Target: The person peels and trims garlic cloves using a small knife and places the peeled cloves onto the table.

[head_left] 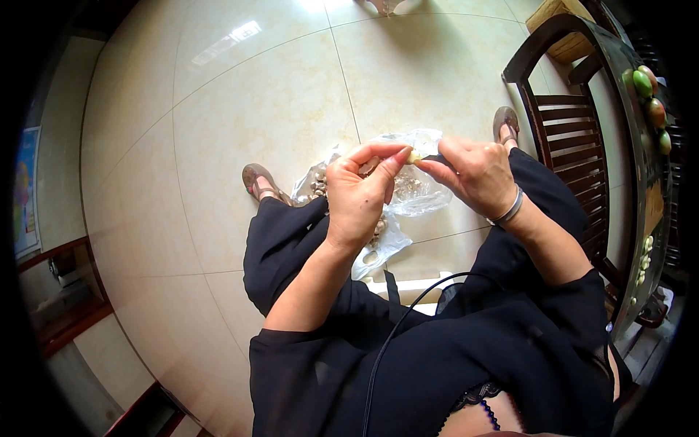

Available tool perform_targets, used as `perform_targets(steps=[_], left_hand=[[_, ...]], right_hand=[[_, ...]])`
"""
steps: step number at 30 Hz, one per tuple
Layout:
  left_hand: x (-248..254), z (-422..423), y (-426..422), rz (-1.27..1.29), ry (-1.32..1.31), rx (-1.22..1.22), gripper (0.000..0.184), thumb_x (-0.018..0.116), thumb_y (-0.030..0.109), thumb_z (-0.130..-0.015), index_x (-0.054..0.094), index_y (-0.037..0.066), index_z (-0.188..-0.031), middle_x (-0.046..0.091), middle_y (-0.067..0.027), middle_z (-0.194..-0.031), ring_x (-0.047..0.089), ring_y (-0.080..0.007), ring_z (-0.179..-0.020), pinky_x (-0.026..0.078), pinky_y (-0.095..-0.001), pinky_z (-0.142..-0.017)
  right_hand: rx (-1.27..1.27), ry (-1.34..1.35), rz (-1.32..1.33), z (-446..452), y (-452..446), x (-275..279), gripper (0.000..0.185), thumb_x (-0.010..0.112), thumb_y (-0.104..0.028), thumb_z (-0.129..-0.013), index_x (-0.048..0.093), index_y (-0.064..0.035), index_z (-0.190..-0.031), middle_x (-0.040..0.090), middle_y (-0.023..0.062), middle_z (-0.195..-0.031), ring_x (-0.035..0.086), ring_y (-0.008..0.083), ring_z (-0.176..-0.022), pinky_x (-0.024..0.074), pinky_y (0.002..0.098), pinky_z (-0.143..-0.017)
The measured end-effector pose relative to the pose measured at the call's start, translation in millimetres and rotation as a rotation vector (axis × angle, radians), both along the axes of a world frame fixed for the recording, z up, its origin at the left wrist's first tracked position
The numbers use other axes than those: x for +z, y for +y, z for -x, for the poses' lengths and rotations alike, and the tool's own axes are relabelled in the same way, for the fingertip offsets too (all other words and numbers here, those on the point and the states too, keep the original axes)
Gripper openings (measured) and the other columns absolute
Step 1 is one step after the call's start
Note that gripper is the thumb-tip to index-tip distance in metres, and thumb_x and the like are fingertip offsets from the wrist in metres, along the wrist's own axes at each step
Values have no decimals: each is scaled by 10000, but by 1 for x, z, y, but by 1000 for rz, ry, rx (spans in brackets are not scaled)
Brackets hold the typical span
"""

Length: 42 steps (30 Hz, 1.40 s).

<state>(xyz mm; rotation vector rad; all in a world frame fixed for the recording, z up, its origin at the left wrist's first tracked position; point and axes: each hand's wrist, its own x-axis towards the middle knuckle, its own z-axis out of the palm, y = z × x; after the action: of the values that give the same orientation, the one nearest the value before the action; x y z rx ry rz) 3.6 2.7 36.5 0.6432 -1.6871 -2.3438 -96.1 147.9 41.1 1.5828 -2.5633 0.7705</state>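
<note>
Pale tiled floor (218, 131) takes up most of the frame, running wide from the upper left down the left side, its thin joints curving towards the edges. The person's dark clothing (480, 357) fills the lower middle, knees spread, with a black cable (375, 364) looping across it. On the right a table (628, 64) follows the curved border of the view; a brown wooden chair (568, 125) stands just beside it, narrowing the room on that side. Near the centre, crumpled plastic bags (429, 205) with small brownish bits (318, 183) lie on the floor between the two shoes (258, 178).

The hands are raised over the bags, close together and well apart from the chair. The left hand (360, 189) pinches a small pale piece (414, 156) between thumb and fingertips, just above the centre of the frame. The right hand (477, 175), a band (508, 207) at its wrist, is curled around a dark tool (431, 158) — mostly hidden, its kind unclear — pointing at the piece. Green and reddish fruits (657, 113) rest on the table at upper right; small pale lumps (644, 262) lie near its lower edge.
</note>
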Motion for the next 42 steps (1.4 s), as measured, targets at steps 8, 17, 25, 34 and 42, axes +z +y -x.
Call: perform_targets(steps=[8,17,25,34,42], left_hand=[[0,0,-1,-75,5,9,131,578,41,-811,620,-37,-908,551,10,-624,390,-12,-465,295,-153,-422],[-7,2,-7,-280,-6,46,194,607,86,-801,601,-51,-938,611,-46,-730,377,-19,-468,296,-150,-422],[-12,2,-9,-300,2,26,198,614,82,-794,587,-43,-946,620,-61,-778,381,-22,-466,308,-151,-420],[-7,3,1,-75,11,38,147,615,32,-777,581,-18,-910,607,-40,-763,413,-13,-488,317,-153,-421],[-10,3,2,-176,-25,-25,174,632,34,-763,577,-4,-924,605,-50,-786,415,-13,-493,305,-151,-411]], right_hand=[[40,99,-1,-2,-1,0,347,606,-338,-777,451,-62,-636,470,87,-519,527,223,-458,400,312,-421],[20,-78,-64,2,2,-6,381,600,-412,-754,472,-76,-626,522,70,-598,538,241,-497,408,321,-421],[118,-580,72,9,4,0,117,618,-95,-768,565,-3,-817,569,87,-683,558,138,-606,427,258,-543],[-34,-1008,420,5,-1,-15,200,569,-176,-839,577,23,-855,594,66,-681,554,80,-626,457,227,-586],[-110,-977,345,0,-2,-19,192,567,-183,-847,546,7,-832,527,-6,-671,457,34,-607,373,164,-544]])
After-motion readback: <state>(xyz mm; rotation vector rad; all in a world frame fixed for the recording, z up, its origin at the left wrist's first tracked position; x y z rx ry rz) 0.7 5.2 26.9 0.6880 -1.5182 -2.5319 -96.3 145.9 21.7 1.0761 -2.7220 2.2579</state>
